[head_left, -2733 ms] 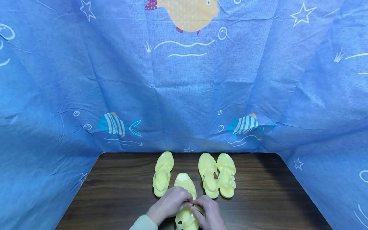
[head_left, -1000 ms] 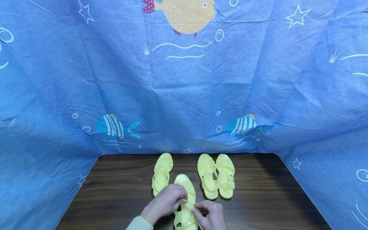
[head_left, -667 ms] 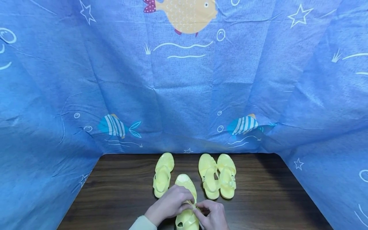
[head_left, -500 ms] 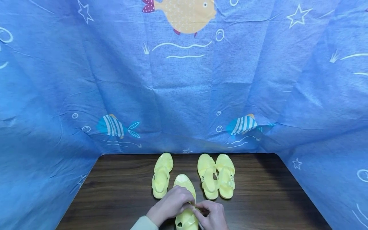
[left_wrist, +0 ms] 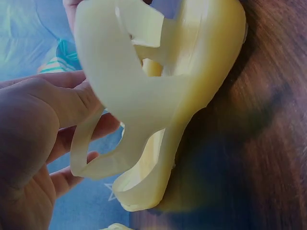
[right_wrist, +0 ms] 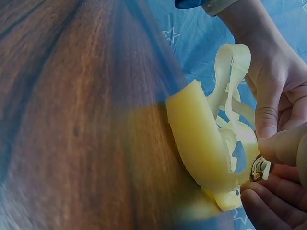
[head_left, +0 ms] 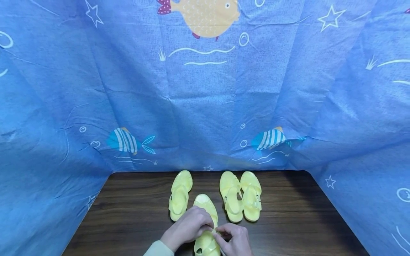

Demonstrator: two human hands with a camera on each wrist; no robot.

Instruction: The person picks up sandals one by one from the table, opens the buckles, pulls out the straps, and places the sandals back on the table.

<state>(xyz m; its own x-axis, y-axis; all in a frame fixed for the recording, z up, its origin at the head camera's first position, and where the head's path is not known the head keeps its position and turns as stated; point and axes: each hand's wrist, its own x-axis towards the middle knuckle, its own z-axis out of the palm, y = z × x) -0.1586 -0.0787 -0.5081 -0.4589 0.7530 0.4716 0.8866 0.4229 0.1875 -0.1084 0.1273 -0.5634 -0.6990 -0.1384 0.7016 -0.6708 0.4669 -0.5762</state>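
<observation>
A yellow jelly sandal (head_left: pixel 205 204) lies toe-forward on the table between my hands. My left hand (head_left: pixel 189 227) reaches over it from the left and pinches its strap close to the buckle. From the right, my right hand (head_left: pixel 235 240) holds the strap's buckle side between thumb and fingers. In the right wrist view the small metal buckle (right_wrist: pixel 259 168) shows between the fingertips of both hands. The left wrist view has the sandal's upper (left_wrist: pixel 144 91) large and close, with my left thumb and fingers (left_wrist: pixel 72 103) around the strap; the fingertips are partly hidden there.
Behind the worked sandal, a single matching sandal (head_left: pixel 180 195) stands at left. Two more, a right-hand sandal (head_left: pixel 251 195) and its neighbour (head_left: pixel 232 195), stand side by side. Blue fish-printed cloth (head_left: pixel 205 106) surrounds the dark wooden table (head_left: pixel 134 213) at the back and sides.
About a second ago my left hand was a little apart from the right; it has since moved right to the strap at the buckle. The other sandals have stayed put.
</observation>
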